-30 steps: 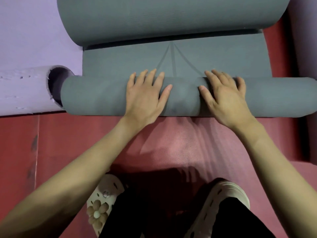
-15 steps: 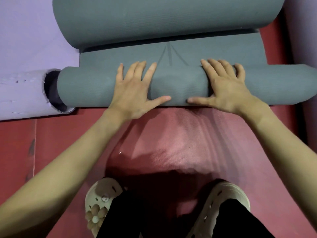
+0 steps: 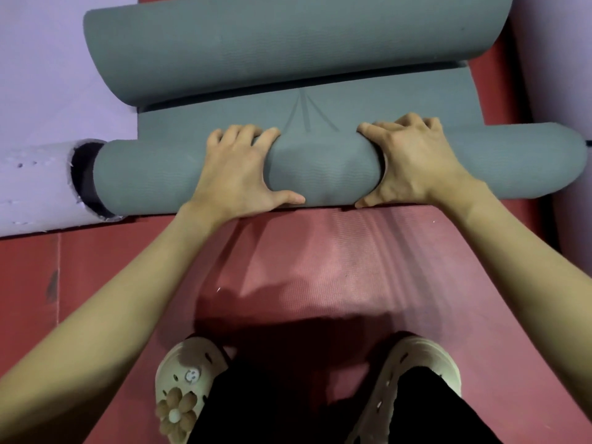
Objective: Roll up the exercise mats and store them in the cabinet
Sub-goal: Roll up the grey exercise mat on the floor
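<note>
From the head view, the left hand [image 3: 238, 174] and right hand [image 3: 413, 161] are both gripping the grey mat roll [image 3: 320, 174] mid-span, fingers curling over its far side. It's lying across the red mat [image 3: 320, 267]; the foam is looking soft and light, dimpling between the hands, so wider holds would likely be keeping it straighter.

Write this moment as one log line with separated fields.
step: rolling | left hand: grips grey foam mat roll | right hand: grips roll | mat: partly rolled | under: red floor mat

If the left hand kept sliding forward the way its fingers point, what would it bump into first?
Probably the other rolled-up end of the grey mat. The left hand grips the near roll, and only a short flat strip lies between the two rolls.
</note>
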Action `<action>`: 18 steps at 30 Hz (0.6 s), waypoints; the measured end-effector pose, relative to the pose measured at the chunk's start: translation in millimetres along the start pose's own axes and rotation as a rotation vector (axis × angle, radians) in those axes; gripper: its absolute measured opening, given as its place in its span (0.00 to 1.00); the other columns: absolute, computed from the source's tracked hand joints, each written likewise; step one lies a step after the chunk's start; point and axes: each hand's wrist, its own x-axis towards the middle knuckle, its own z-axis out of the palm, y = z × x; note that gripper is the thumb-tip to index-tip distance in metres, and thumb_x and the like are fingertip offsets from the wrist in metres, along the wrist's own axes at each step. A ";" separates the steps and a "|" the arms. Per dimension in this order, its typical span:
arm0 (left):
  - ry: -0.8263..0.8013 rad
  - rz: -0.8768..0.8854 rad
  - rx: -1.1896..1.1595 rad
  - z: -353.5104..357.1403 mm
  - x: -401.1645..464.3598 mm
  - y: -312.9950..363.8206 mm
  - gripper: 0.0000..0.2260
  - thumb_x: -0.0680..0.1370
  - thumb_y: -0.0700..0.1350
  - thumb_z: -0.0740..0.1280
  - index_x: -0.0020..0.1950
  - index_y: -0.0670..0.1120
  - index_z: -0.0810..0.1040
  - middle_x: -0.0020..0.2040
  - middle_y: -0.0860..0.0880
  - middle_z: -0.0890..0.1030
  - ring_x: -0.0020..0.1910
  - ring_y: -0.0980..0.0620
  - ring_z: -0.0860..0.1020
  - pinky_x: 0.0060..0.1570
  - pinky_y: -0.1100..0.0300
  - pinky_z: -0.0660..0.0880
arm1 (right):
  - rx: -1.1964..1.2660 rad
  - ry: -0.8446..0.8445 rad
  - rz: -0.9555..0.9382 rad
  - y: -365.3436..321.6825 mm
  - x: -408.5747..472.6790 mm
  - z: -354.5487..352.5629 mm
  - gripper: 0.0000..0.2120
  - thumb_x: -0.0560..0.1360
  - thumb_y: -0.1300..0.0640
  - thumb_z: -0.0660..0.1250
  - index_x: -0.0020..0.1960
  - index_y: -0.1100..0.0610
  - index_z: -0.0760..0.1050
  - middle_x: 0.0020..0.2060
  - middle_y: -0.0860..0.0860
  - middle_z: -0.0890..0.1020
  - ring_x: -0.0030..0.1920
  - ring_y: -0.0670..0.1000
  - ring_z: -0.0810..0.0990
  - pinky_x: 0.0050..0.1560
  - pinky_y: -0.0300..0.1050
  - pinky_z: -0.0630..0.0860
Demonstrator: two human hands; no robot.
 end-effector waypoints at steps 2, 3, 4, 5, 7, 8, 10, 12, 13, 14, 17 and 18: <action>0.012 0.005 -0.005 2.3 -15.1 3.7 0.50 0.57 0.80 0.58 0.69 0.48 0.70 0.61 0.46 0.76 0.62 0.44 0.71 0.65 0.47 0.62 | 0.024 0.003 -0.001 -3.5 -16.2 4.1 0.52 0.48 0.27 0.73 0.66 0.49 0.68 0.58 0.48 0.78 0.59 0.61 0.72 0.58 0.56 0.64; 0.025 0.015 -0.006 3.8 -24.3 5.8 0.49 0.58 0.79 0.59 0.69 0.48 0.71 0.60 0.46 0.76 0.62 0.44 0.72 0.64 0.48 0.62 | 0.033 0.002 0.001 -5.9 -25.5 6.3 0.52 0.48 0.27 0.73 0.67 0.49 0.68 0.59 0.47 0.78 0.59 0.60 0.72 0.58 0.56 0.64; 0.037 0.024 -0.011 5.3 -34.0 8.4 0.49 0.58 0.79 0.60 0.69 0.48 0.72 0.60 0.47 0.76 0.61 0.44 0.72 0.63 0.48 0.62 | 0.040 -0.002 0.003 -8.7 -35.2 8.6 0.52 0.48 0.26 0.73 0.67 0.48 0.68 0.58 0.46 0.78 0.59 0.60 0.72 0.58 0.56 0.64; 0.041 0.031 -0.020 6.8 -43.6 11.4 0.48 0.58 0.78 0.61 0.68 0.48 0.72 0.60 0.47 0.77 0.61 0.44 0.73 0.63 0.48 0.62 | 0.046 -0.011 0.007 -11.3 -44.6 11.2 0.52 0.48 0.26 0.73 0.67 0.48 0.68 0.58 0.46 0.78 0.59 0.60 0.73 0.58 0.56 0.65; 0.019 0.032 -0.028 9.7 -61.0 17.6 0.48 0.58 0.78 0.61 0.68 0.47 0.73 0.60 0.46 0.77 0.61 0.43 0.73 0.64 0.47 0.62 | 0.051 -0.041 0.018 -16.6 -61.7 16.9 0.54 0.47 0.25 0.70 0.68 0.47 0.67 0.58 0.45 0.78 0.58 0.59 0.72 0.58 0.56 0.65; 0.002 0.030 -0.025 11.0 -67.9 20.0 0.48 0.58 0.77 0.61 0.68 0.47 0.73 0.60 0.46 0.77 0.61 0.43 0.73 0.65 0.46 0.62 | 0.053 -0.054 0.022 -19.2 -68.9 20.1 0.55 0.47 0.25 0.68 0.69 0.47 0.67 0.58 0.44 0.78 0.58 0.58 0.72 0.58 0.56 0.66; -0.034 0.025 -0.016 12.7 -76.9 23.0 0.48 0.59 0.77 0.60 0.69 0.47 0.72 0.62 0.46 0.76 0.63 0.44 0.71 0.68 0.46 0.60 | 0.065 -0.075 0.032 -23.6 -78.5 24.9 0.55 0.47 0.26 0.71 0.70 0.47 0.66 0.59 0.44 0.77 0.59 0.58 0.72 0.58 0.56 0.65; -0.063 0.012 -0.021 12.9 -81.2 25.4 0.48 0.61 0.76 0.60 0.72 0.47 0.68 0.65 0.45 0.73 0.66 0.44 0.69 0.71 0.46 0.57 | 0.093 -0.095 0.044 -25.3 -79.7 24.6 0.55 0.48 0.28 0.74 0.71 0.47 0.66 0.60 0.44 0.77 0.60 0.58 0.71 0.60 0.57 0.64; -0.067 0.004 -0.028 12.9 -82.1 27.6 0.47 0.62 0.76 0.61 0.73 0.48 0.66 0.67 0.45 0.72 0.68 0.44 0.68 0.72 0.45 0.56 | 0.115 -0.109 0.053 -24.4 -77.2 22.5 0.55 0.48 0.29 0.74 0.71 0.47 0.65 0.61 0.44 0.76 0.61 0.58 0.71 0.61 0.57 0.64; -0.064 0.000 -0.029 13.1 -82.6 30.4 0.46 0.64 0.75 0.60 0.75 0.49 0.64 0.69 0.44 0.71 0.70 0.44 0.66 0.73 0.43 0.56 | 0.138 -0.127 0.061 -23.2 -73.4 20.0 0.55 0.47 0.28 0.74 0.70 0.47 0.66 0.61 0.44 0.76 0.61 0.58 0.71 0.62 0.57 0.64; -0.043 0.017 0.018 16.0 -81.3 39.0 0.39 0.74 0.72 0.52 0.78 0.51 0.59 0.76 0.43 0.64 0.76 0.43 0.59 0.74 0.39 0.51 | 0.179 -0.177 0.056 -20.7 -62.2 11.7 0.54 0.48 0.29 0.75 0.70 0.47 0.65 0.62 0.46 0.76 0.61 0.58 0.72 0.63 0.56 0.63; -0.036 0.016 0.032 17.2 -78.8 39.4 0.36 0.76 0.71 0.49 0.78 0.52 0.58 0.77 0.44 0.62 0.77 0.43 0.57 0.74 0.39 0.50 | 0.186 -0.185 0.054 -21.1 -60.4 10.0 0.55 0.50 0.30 0.76 0.72 0.48 0.64 0.64 0.48 0.75 0.63 0.58 0.71 0.64 0.55 0.62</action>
